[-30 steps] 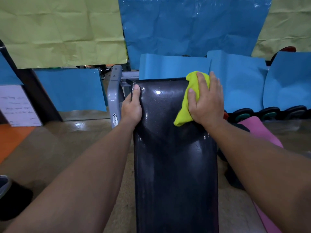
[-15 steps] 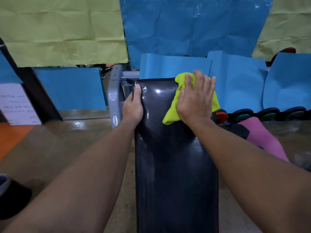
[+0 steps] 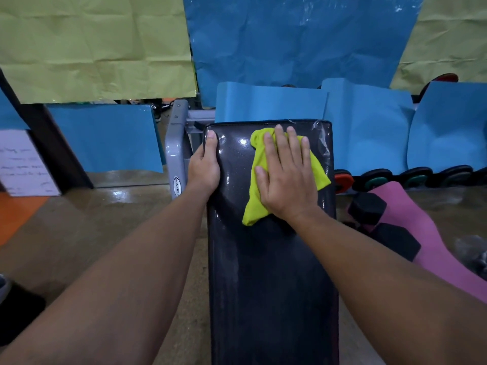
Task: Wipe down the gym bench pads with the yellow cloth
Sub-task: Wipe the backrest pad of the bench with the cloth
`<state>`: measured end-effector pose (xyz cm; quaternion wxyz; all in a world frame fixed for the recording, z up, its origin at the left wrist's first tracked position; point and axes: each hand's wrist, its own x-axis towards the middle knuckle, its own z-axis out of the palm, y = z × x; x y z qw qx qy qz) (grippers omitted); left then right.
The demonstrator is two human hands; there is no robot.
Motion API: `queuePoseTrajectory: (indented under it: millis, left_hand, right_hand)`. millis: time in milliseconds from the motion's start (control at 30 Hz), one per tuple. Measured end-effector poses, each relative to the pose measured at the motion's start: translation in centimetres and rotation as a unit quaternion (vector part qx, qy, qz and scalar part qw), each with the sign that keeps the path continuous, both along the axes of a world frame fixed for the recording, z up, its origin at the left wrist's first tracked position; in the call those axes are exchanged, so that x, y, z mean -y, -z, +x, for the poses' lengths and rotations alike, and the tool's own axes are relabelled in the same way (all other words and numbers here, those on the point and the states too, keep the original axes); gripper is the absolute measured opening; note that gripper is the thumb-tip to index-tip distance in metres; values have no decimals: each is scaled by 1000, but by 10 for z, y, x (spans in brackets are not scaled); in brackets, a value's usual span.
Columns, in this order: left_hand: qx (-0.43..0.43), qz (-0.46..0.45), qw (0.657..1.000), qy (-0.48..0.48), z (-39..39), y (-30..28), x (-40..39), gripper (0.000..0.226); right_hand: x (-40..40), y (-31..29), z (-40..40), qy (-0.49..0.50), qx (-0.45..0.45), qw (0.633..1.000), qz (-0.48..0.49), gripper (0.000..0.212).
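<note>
A long black glossy bench pad (image 3: 266,272) runs away from me down the middle of the view. Near its far end lies the yellow cloth (image 3: 254,204), spread flat on the pad. My right hand (image 3: 286,175) presses on the cloth with straight, spread fingers. My left hand (image 3: 204,164) grips the pad's left edge near the far corner, thumb on top and fingers wrapped under the side. The pad surface shines with wet streaks.
A grey metal bench frame (image 3: 175,154) stands left of the pad. Black dumbbells (image 3: 367,208) and a pink mat (image 3: 427,233) lie on the floor at right, with weight plates (image 3: 376,179) behind them. Blue and yellow-green paper sheets cover the back wall.
My right hand has slid the yellow cloth leftward, from the pad's far right corner toward its middle, flattening out on it. My left hand has stayed on the left edge.
</note>
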<state>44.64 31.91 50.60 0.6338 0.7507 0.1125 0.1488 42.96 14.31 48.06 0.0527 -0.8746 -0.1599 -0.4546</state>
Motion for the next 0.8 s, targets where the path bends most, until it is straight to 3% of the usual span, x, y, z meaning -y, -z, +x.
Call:
queuePoseTrajectory:
  millis: [200, 300, 433, 600, 800]
  left_hand:
    - [17, 7, 1000, -4, 0, 1, 1, 60]
    - [15, -2, 1000, -3, 3, 4, -1, 63]
    - [9, -4, 1000, -4, 3, 3, -1, 61]
    - [9, 7, 1000, 6, 5, 3, -3, 64]
    - [13, 9, 999, 28, 6, 6, -6, 69]
  right_hand:
    - [2, -13, 12, 65, 29, 997, 42, 53]
    - [-17, -20, 13, 48, -10, 996, 74, 59]
    - [-2, -10, 5, 17, -22, 999, 37, 64]
    - [-13, -22, 10, 64, -30, 993, 92, 62]
    - [-29, -5, -7, -26, -43, 999, 13, 66]
